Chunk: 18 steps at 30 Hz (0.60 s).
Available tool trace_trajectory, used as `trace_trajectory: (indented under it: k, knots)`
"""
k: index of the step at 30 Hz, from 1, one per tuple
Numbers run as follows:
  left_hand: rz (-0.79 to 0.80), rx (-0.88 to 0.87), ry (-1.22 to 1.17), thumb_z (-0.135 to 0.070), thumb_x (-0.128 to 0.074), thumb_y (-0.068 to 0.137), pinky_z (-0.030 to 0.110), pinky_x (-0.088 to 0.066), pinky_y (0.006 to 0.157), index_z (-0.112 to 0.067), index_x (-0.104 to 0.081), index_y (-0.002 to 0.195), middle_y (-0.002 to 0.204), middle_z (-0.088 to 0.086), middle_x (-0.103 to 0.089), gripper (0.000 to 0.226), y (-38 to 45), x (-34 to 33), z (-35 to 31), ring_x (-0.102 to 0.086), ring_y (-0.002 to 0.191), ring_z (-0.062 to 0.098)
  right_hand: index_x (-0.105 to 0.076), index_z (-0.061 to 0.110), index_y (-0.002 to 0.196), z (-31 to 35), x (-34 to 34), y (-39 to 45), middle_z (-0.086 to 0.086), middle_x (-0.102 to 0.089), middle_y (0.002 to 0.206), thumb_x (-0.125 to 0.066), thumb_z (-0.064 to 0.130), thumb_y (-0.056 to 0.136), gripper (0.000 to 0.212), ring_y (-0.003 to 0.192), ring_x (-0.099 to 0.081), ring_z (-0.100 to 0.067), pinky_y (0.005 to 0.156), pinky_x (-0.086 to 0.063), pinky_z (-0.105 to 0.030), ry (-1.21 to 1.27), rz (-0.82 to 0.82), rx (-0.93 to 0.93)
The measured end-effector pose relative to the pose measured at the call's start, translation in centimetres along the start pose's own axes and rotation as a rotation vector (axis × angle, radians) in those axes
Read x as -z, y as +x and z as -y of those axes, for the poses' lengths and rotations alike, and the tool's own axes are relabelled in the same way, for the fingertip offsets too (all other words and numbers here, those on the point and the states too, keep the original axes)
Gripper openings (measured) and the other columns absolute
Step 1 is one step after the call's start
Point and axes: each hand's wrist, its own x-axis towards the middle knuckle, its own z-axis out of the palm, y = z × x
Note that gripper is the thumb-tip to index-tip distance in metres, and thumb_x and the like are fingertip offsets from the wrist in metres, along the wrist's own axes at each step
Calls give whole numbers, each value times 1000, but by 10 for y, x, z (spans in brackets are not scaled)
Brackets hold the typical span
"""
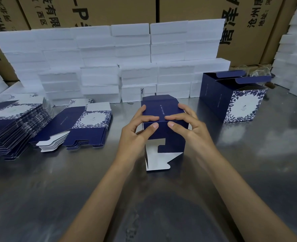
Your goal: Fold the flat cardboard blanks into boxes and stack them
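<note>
Brushed, glossy metal desk (248, 172) gleaming; the navy box (163, 123) is smooth matt card, behind it rough white foam blocks (95, 49).

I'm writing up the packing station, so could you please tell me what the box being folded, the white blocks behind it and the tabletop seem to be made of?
Box being folded: thin printed card, matte navy outside, plain white inside, creased along sharp fold lines.
White blocks: probably foam, matte with rough, crumbly edges.
Tabletop: likely stainless steel, grey with smeared, blurry reflections.
</note>
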Motion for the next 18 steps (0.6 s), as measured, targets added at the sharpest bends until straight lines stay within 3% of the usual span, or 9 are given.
trace_trajectory:
  k: [8, 13, 18]
  knots:
    - [9, 22, -44, -9, -71, 89, 17, -50, 92, -26, -77, 98, 147, -18, -49, 20, 1, 2, -2, -47, 129, -10, -77, 15, 104, -2, 4, 1, 15, -48, 148, -75, 4, 88, 20, 140, -44, -8, 112, -44, -45, 58, -12, -24]
    - [12, 31, -48, -8, -71, 89, 14, -50, 87, -26, -77, 97, 146, -18, -50, 20, 1, 2, -2, -49, 128, -9, -78, 19, 102, -5, 7, 4, 17, -50, 146, -76, 7, 88, 19, 135, -49, -3, 98, -54, -25, 80, 1, -10]
    - [50, 48, -58, -4, -70, 89, 18, -53, 85, -24, -77, 102, 147, -18, -48, 25, 4, 6, -1, -47, 130, -8, -79, 24, 93, -13, 14, 10, 18, -56, 143, -79, 9, 85, 17, 133, -52, -2, 103, -53, -36, 124, -10, -12]
